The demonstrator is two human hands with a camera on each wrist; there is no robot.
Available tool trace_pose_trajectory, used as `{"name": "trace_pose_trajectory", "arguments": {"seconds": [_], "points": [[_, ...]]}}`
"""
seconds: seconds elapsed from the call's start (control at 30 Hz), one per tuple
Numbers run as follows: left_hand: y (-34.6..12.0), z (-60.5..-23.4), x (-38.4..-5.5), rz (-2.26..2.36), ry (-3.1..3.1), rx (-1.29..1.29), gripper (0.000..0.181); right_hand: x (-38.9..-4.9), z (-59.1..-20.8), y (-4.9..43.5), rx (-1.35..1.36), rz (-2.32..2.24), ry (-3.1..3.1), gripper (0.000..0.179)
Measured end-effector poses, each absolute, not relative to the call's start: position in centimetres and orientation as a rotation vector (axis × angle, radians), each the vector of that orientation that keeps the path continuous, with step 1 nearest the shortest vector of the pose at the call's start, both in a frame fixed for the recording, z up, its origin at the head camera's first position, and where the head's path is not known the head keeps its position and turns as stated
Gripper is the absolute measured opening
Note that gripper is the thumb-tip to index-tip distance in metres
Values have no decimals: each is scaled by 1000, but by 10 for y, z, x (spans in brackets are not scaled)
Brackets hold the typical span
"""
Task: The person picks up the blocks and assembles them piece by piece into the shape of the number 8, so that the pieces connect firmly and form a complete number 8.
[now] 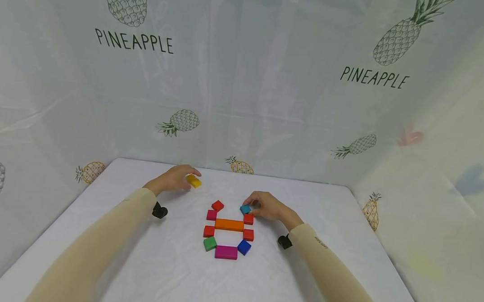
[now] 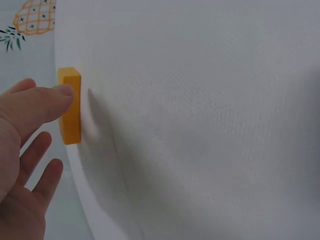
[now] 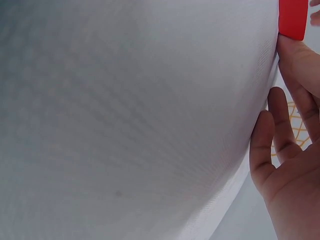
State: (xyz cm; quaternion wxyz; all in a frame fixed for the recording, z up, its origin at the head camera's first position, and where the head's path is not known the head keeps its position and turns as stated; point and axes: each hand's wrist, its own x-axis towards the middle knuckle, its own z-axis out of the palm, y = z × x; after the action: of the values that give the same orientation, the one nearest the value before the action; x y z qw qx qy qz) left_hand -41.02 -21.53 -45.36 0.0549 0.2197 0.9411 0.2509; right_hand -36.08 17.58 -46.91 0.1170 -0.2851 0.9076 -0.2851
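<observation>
My left hand (image 1: 175,178) pinches a yellow block (image 1: 194,181) between thumb and fingers at the table's far side; in the left wrist view the thumb lies across the yellow block (image 2: 72,122). At the upper right of a block figure, my right hand (image 1: 269,206) pinches a teal block (image 1: 245,209). Just below it sits a red block (image 1: 248,219); a red block (image 3: 292,19) also shows at the fingertips in the right wrist view, where the teal one is hidden. Opposite, a tilted red block (image 1: 217,206) sits above a small magenta block (image 1: 211,215).
A long orange block (image 1: 229,225) bridges the figure's sides. Lower are red blocks, a green block (image 1: 210,243), a blue block (image 1: 244,247) and a long magenta block (image 1: 226,252). The white table (image 1: 167,274) ends at a pineapple-print curtain (image 1: 268,102).
</observation>
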Motion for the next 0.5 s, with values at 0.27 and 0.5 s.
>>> {"name": "trace_pose_trajectory", "arguments": {"seconds": [0.27, 0.5], "points": [[-216, -463, -420, 685, 2864, 684, 46, -361, -470, 176, -843, -824, 2663, 27], [-211, -462, -418, 690, 2860, 739, 38, -361, -469, 175, -822, -820, 2662, 28]]}}
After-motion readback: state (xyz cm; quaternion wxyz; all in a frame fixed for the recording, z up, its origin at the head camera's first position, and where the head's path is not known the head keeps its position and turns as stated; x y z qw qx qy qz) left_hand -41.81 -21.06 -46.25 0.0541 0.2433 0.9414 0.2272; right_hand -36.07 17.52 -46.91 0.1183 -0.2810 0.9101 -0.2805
